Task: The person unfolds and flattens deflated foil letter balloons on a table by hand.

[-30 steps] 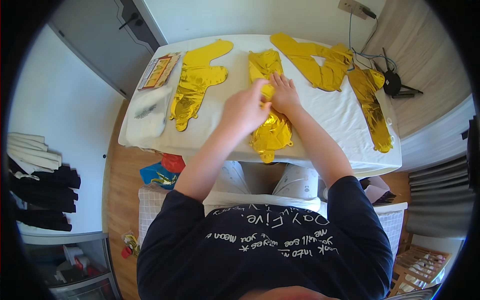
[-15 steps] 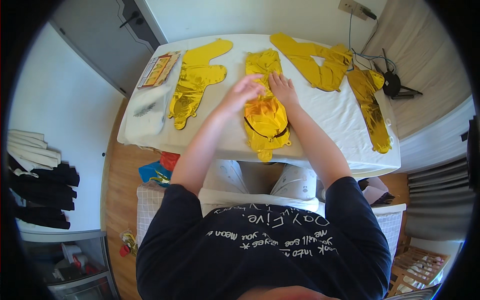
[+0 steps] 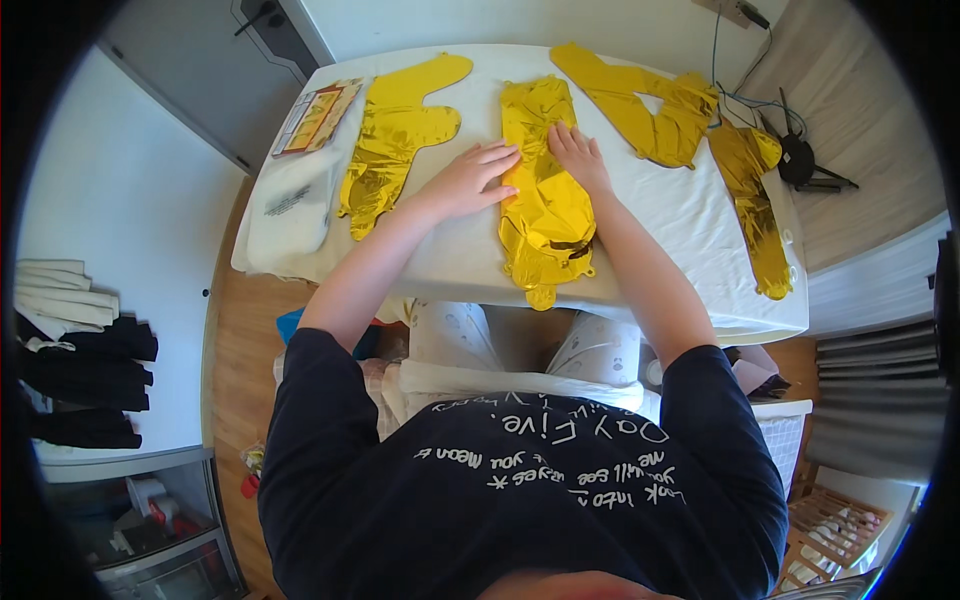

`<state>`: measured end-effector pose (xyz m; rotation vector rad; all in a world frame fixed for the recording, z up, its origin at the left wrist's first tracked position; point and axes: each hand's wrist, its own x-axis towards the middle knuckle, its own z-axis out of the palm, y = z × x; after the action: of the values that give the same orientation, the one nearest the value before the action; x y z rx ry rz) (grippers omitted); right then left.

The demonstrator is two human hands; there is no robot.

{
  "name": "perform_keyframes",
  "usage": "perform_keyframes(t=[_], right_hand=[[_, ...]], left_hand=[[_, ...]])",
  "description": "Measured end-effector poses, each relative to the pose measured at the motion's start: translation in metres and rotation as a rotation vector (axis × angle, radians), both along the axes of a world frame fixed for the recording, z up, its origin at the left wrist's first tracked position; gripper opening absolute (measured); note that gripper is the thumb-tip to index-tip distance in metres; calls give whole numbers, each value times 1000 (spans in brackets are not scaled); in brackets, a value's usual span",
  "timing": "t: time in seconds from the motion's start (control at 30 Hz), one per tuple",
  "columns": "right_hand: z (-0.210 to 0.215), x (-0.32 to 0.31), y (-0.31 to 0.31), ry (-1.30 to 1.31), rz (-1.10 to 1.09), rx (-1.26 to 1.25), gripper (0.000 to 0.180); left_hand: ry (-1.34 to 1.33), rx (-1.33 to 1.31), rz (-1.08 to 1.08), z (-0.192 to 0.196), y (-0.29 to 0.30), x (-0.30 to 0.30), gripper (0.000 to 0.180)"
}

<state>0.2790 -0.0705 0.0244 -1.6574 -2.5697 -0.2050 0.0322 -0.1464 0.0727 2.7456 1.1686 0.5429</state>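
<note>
A flat gold foil balloon (image 3: 545,205) lies in the middle of the white table (image 3: 670,225), its tail reaching the near edge. My left hand (image 3: 468,180) rests flat with fingers spread, its fingertips on the balloon's left edge. My right hand (image 3: 577,155) lies flat on the balloon's upper part, fingers apart. Neither hand grips anything.
Another gold foil balloon (image 3: 395,135) lies left of my hands, two more (image 3: 645,100) (image 3: 755,200) to the right. A clear plastic bag (image 3: 290,205) and a printed card package (image 3: 318,115) sit at the left end. Cables and a black object (image 3: 800,160) lie far right.
The crumpled balloon that my hands held up together now lies spread flat on the table. Both hands have opened and moved apart, pressing on it.
</note>
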Motion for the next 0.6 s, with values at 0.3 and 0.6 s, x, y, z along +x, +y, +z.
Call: perform_keyframes(t=[0.3,0.6], right_hand=[[-4,-8,13,-14,9,18,56],[2,-15,16,64,38,4,62]], left_hand=[[86,-102,-12,-12,23,2,65],[-16,-153,-38,-1,49,-9,56]])
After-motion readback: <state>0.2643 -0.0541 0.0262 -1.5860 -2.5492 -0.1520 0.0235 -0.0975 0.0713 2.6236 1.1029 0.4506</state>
